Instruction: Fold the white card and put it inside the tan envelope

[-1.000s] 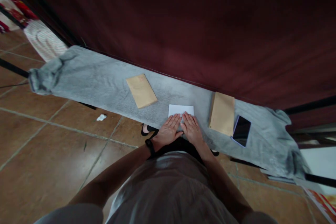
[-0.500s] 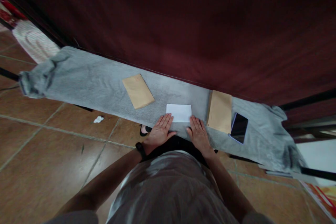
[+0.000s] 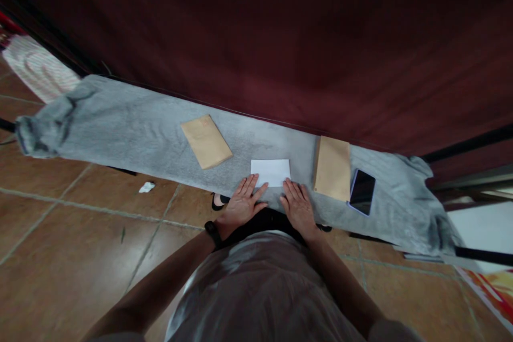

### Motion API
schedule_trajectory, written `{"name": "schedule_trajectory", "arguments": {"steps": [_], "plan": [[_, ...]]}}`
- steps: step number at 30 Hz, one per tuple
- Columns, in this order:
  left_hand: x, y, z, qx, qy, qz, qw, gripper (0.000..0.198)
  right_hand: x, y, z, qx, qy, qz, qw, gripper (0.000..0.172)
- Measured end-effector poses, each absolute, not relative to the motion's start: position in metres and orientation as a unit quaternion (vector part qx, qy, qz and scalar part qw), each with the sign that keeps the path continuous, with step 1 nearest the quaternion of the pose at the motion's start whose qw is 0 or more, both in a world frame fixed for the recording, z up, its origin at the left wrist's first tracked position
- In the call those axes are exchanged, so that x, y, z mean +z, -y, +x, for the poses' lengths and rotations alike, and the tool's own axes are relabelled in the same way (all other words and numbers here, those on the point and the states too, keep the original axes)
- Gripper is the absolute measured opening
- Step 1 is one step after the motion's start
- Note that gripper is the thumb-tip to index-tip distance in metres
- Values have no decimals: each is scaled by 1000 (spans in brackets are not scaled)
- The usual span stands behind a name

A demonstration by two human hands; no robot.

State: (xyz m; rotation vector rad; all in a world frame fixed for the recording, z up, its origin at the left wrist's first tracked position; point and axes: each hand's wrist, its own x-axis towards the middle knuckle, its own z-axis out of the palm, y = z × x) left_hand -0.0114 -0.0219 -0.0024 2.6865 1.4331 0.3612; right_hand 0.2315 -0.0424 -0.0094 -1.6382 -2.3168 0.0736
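Note:
A white folded sheet of paper [image 3: 271, 172] lies flat on the grey cloth, close to its near edge. My left hand [image 3: 241, 203] rests palm down at the paper's lower left corner, fingers stretched out and a dark band on the wrist. At the lower right corner, my right hand [image 3: 297, 204] lies flat with its fingertips on or just beside the paper. Neither hand grips anything. Left of the paper is a tilted brown envelope [image 3: 207, 141]. A thicker brown stack of envelopes [image 3: 332, 168] sits on the right, with a phone [image 3: 363, 192] touching or close to its side.
The grey cloth [image 3: 132, 123] covers a long, narrow surface. Behind it rises a dark red curtain or panel [image 3: 256, 37]. Dark bars stand at both ends. On the tiled floor [image 3: 88, 224] lies a crumpled white scrap [image 3: 147, 187].
The view has shifted slightly. My left index finger has spread away from the other fingers, toward the paper's lower edge. The paper, envelopes and phone keep their places on the cloth.

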Motion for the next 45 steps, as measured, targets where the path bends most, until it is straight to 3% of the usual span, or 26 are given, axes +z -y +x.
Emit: {"name": "schedule_trajectory", "arguments": {"steps": [24, 36, 45], "plan": [[-1, -16, 76, 98, -435, 892, 79, 54, -11, 41, 232, 6, 781, -601, 170, 48], [-6, -50, 92, 117, -479, 865, 95, 57, -14, 41, 231, -8, 778, -604, 172, 47], [-2, -30, 72, 97, -458, 881, 76, 63, -17, 42, 234, -18, 787, -593, 173, 44]]}}
